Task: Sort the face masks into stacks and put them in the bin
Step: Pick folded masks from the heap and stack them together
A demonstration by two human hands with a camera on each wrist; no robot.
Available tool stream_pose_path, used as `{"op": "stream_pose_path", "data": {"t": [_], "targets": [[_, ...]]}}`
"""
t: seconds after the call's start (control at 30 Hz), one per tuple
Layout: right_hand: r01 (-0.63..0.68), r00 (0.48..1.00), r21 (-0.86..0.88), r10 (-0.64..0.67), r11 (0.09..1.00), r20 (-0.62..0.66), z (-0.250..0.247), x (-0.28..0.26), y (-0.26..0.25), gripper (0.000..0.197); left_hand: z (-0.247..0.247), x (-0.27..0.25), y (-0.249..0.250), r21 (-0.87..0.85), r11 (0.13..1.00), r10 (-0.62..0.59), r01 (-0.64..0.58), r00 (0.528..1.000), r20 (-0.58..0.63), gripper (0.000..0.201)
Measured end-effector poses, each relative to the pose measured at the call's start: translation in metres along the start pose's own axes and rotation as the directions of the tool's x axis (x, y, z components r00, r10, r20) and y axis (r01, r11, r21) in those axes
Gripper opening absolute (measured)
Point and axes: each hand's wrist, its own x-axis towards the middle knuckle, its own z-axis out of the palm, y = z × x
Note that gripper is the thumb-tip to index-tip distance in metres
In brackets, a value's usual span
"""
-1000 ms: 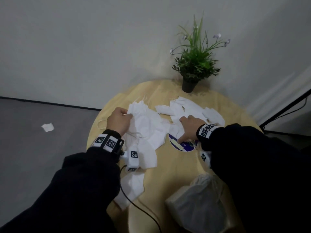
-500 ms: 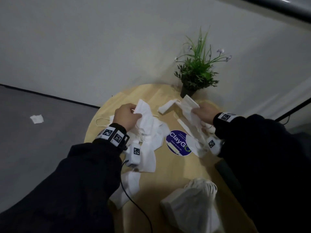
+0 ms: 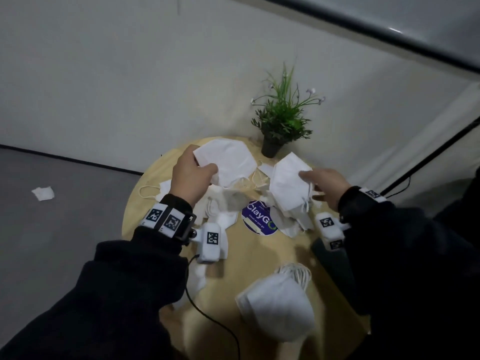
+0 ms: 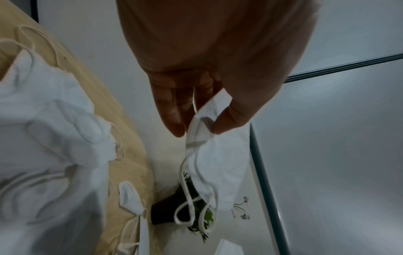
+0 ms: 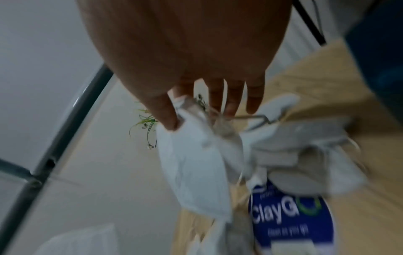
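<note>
Both hands (image 3: 191, 175) (image 3: 328, 184) lifted — masks (image 3: 228, 162) raised.

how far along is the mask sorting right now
Early on. One neat stack sits at the near edge of the table. The left hand and the right hand each hold a mask lifted off the table. Loose masks remain scattered, and no bin is in view.
</note>
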Motion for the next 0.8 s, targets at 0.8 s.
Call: {"op": "stream_pose_path", "data": {"t": [0.8], "targets": [[-0.064, 0.997, 0.816, 0.003, 0.574, 0.076, 0.022, -0.033, 0.084, 0.033, 0.075, -0.059, -0.010, 0.144, 0.984, 0.089, -0.101, 0.992, 0.090, 0.052]]}}
